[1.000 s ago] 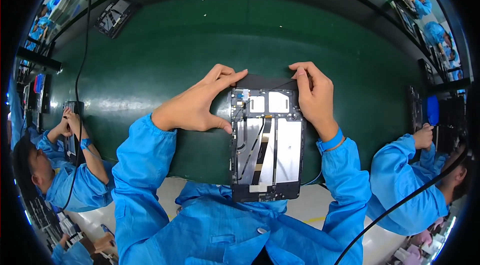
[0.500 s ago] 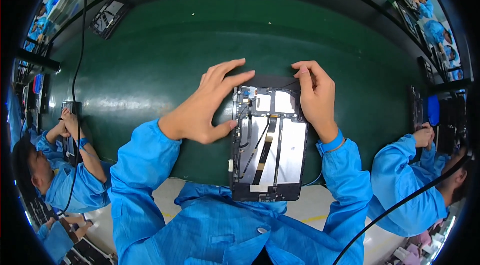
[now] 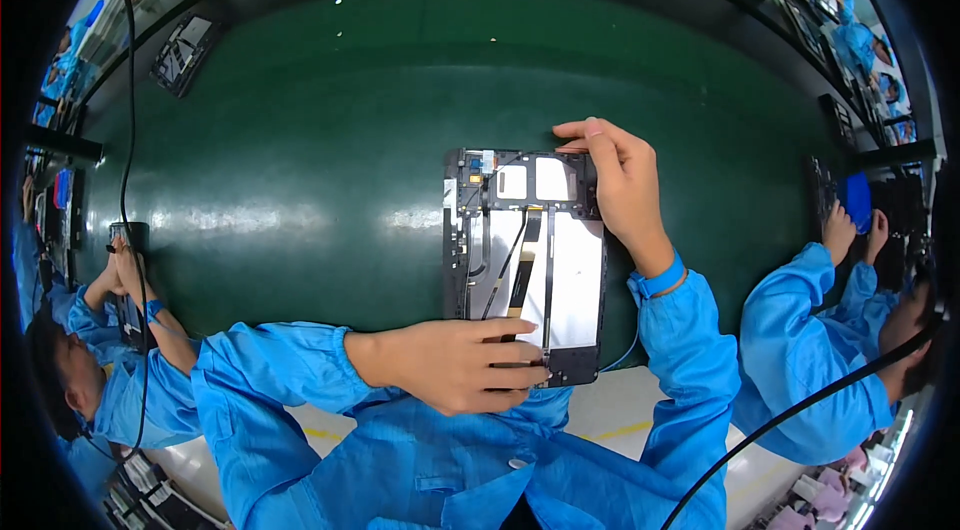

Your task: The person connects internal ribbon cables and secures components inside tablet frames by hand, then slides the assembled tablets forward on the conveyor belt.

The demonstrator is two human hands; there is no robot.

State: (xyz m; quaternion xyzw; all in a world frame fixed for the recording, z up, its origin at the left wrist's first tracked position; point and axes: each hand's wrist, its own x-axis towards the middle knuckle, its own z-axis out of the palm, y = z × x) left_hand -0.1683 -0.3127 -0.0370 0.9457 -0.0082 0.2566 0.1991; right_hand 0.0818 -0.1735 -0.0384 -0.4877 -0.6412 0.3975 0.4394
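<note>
Nearest, at lower centre, one left hand (image 3: 465, 362) lies across the tablet's (image 3: 575, 280) lower end, fingers extended, slightly parted; its grip is unclear. The single opened tablet fills mid-frame. One right hand (image 3: 628, 185) curls beside its upper right, hold unclear. Seemingly a steadying step; turning calls for both edges held. One other tablet (image 3: 183, 52): upper left.

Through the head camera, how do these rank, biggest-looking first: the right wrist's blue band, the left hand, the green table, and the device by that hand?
1. Green table
2. Device
3. Left hand
4. Blue band
</note>
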